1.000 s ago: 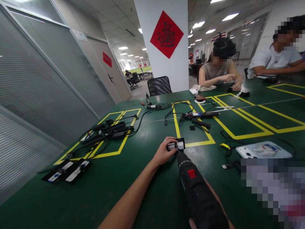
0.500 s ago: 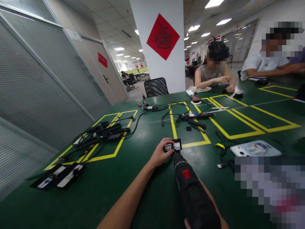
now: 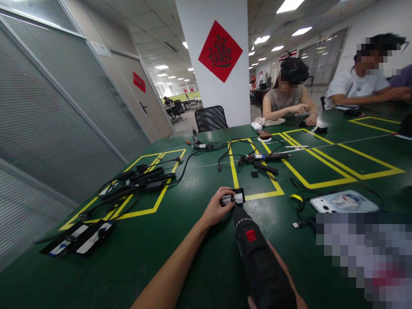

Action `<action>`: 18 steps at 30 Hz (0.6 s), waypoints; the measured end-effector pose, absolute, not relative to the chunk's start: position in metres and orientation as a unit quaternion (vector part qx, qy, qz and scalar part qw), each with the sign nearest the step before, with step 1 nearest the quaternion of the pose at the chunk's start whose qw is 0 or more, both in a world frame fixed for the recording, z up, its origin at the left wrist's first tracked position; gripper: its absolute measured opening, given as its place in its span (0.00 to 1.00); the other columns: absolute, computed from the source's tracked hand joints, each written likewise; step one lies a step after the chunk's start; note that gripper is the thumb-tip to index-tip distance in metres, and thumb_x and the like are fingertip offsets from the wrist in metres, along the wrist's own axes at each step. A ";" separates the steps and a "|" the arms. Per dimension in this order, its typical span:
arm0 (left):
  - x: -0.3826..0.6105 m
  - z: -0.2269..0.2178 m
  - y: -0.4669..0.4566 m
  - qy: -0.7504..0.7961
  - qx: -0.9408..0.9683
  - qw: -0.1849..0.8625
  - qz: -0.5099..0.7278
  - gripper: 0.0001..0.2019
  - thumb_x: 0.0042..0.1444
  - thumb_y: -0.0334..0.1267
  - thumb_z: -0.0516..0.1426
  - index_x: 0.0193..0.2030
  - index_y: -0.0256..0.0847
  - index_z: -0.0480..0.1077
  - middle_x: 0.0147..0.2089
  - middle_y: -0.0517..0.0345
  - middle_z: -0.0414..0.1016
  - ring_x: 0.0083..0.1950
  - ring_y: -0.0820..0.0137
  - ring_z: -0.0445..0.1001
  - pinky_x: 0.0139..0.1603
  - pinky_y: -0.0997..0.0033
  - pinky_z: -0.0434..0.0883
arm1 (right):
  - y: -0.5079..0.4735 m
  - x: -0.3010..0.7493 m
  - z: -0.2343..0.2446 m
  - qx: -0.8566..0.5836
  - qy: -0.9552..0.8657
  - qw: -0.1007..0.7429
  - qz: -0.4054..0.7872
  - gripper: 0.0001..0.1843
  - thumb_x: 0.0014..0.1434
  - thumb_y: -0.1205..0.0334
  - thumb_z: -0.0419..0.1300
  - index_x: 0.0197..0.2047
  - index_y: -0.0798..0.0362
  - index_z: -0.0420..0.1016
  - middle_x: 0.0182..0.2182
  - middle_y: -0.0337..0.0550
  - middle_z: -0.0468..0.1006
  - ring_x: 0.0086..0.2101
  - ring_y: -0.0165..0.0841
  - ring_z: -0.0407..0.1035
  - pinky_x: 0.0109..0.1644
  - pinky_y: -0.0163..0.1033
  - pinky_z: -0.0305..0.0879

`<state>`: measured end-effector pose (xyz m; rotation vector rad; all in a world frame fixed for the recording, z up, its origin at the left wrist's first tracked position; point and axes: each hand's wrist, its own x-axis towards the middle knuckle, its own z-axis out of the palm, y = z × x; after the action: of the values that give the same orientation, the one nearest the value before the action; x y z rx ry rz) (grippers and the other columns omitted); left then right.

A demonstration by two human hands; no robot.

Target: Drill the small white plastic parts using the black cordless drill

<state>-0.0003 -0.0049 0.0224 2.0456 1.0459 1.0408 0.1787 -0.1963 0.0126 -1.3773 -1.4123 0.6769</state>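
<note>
In the middle of the green table, my left hand (image 3: pixel 219 205) is closed on a small black-and-white part (image 3: pixel 238 196), a flat black piece with a white top. My right hand (image 3: pixel 252 300) is mostly hidden behind a black cordless drill (image 3: pixel 262 262) with a red switch, and its fingers wrap round the handle. The drill points away from me, and its bit reaches the near side of the part beside my left fingertips. Whether the bit touches a screw is too small to tell.
A heap of black cables and adapters (image 3: pixel 144 182) lies left, with two black-and-white strips (image 3: pixel 93 238) nearer me. Beyond the part lie a pen-shaped electric tool (image 3: pixel 267 156) and cables. A phone (image 3: pixel 344 201) lies right. Two people sit across the table (image 3: pixel 193 180).
The drill has shifted very slightly to the left. My left hand and the part stay in place.
</note>
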 end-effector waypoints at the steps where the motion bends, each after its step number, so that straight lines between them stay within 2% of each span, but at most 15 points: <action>1: 0.000 0.023 -0.005 0.395 0.772 0.305 0.394 0.14 0.51 0.27 0.56 0.46 0.41 0.70 0.51 0.51 0.66 0.54 0.65 0.66 0.59 0.61 0.61 | -0.196 0.179 0.012 -0.573 -0.580 0.507 0.279 0.35 0.46 0.68 0.60 0.59 0.49 0.63 0.48 0.45 0.76 0.47 0.44 0.72 0.43 0.40 0.73; 4: 0.000 0.022 -0.005 0.394 0.770 0.308 0.397 0.14 0.52 0.28 0.56 0.46 0.42 0.69 0.51 0.51 0.66 0.55 0.65 0.66 0.59 0.61 0.61 | -0.191 0.183 0.007 -0.576 -0.581 0.508 0.271 0.34 0.43 0.66 0.62 0.56 0.48 0.67 0.43 0.44 0.79 0.44 0.46 0.73 0.38 0.40 0.75; 7: 0.000 0.021 -0.006 0.395 0.766 0.308 0.402 0.14 0.53 0.29 0.55 0.47 0.42 0.69 0.51 0.51 0.66 0.54 0.65 0.66 0.58 0.60 0.62 | -0.186 0.188 -0.001 -0.556 -0.602 0.512 0.257 0.31 0.38 0.63 0.64 0.50 0.48 0.73 0.39 0.43 0.80 0.46 0.48 0.72 0.39 0.40 0.75; 11: -0.001 0.021 -0.006 0.399 0.768 0.308 0.394 0.10 0.55 0.31 0.55 0.43 0.42 0.71 0.52 0.51 0.66 0.54 0.64 0.66 0.58 0.60 0.61 | -0.182 0.192 -0.010 -0.559 -0.606 0.512 0.241 0.31 0.39 0.62 0.62 0.51 0.49 0.72 0.38 0.43 0.80 0.46 0.48 0.72 0.40 0.42 0.75; 18: -0.001 0.023 -0.008 0.404 0.766 0.304 0.398 0.09 0.55 0.32 0.54 0.43 0.42 0.72 0.56 0.51 0.65 0.58 0.63 0.64 0.61 0.58 0.58 | -0.189 0.190 -0.009 -0.565 -0.597 0.523 0.226 0.32 0.41 0.63 0.62 0.53 0.49 0.70 0.39 0.43 0.80 0.39 0.44 0.76 0.33 0.38 0.76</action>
<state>-0.0007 -0.0084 0.0229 2.0295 1.0694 1.0539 0.1897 -0.1887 -0.0091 -1.3524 -1.4300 0.5403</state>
